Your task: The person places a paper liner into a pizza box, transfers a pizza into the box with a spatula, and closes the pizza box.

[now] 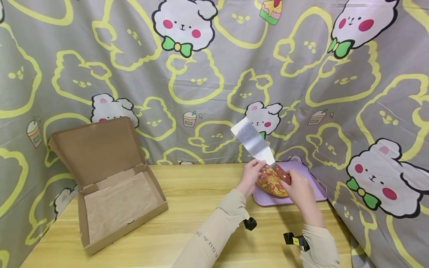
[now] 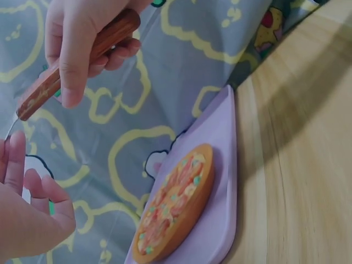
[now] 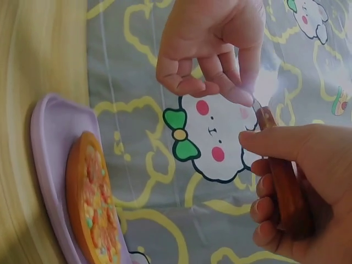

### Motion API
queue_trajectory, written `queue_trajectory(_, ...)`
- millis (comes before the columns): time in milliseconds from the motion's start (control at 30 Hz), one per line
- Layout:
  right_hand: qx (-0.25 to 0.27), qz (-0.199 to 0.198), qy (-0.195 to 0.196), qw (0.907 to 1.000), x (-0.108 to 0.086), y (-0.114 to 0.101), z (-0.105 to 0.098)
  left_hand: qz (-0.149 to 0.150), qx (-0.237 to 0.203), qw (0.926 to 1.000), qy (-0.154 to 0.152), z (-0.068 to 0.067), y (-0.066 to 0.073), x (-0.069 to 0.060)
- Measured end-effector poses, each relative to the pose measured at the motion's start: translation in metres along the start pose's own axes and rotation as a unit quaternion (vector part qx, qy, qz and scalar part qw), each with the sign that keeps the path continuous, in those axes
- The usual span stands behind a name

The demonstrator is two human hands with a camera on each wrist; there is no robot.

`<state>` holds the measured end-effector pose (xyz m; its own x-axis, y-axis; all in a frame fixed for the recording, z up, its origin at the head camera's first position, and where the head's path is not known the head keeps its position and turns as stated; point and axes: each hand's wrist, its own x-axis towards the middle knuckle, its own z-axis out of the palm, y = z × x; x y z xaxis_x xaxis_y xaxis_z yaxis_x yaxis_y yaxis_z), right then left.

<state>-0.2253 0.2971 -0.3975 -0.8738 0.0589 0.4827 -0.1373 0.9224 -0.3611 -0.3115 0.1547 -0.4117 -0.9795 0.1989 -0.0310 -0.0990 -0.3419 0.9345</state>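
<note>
A spatula (image 1: 250, 137) with a broad metal blade and a wooden handle (image 3: 286, 192) is held up above the purple tray (image 1: 311, 182). My right hand (image 1: 301, 188) grips the handle, fingers curled around it. At the metal neck, just ahead of the handle, the thumb and fingertips of my left hand (image 1: 249, 178) pinch the spatula. Below both hands a round pizza (image 1: 272, 186) with a thick orange crust lies on the tray, partly hidden by them in the head view. Both wrist views show the pizza (image 2: 175, 206) apart from the spatula.
To the left, an open cardboard box (image 1: 124, 227) stands on the wooden table (image 1: 197, 208), its lid raised and brown paper (image 1: 120, 201) inside. A patterned curtain (image 1: 201, 82) hangs behind the table and along its right side, close to the tray.
</note>
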Motion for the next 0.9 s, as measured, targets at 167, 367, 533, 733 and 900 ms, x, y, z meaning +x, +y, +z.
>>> queue_trajectory(167, 0.016, 0.025, -0.019, 0.9994, 0.000, -0.002, 0.005, 0.024, 0.032, 0.9992, -0.011, -0.002, -0.004, -0.003)
queue_trajectory(367, 0.016, 0.044, -0.025, 0.9986, -0.003, -0.002, 0.009, 0.047, 0.048, 0.9975, -0.019, 0.001, -0.006, -0.011)
queue_trajectory(533, 0.007, 0.054, -0.022, 0.9983, -0.003, -0.002, 0.011, 0.044, 0.050, 0.9974, -0.028, 0.002, -0.006, -0.010)
queue_trajectory(733, 0.009, 0.055, -0.007, 0.9984, 0.001, -0.002, 0.014, 0.035, 0.054, 0.9973, -0.036, 0.000, -0.003, -0.008)
queue_trajectory(900, 0.007, 0.073, -0.011, 0.9972, 0.002, -0.002, 0.008, 0.033, 0.067, 0.9962, -0.046, 0.000, 0.002, -0.010)
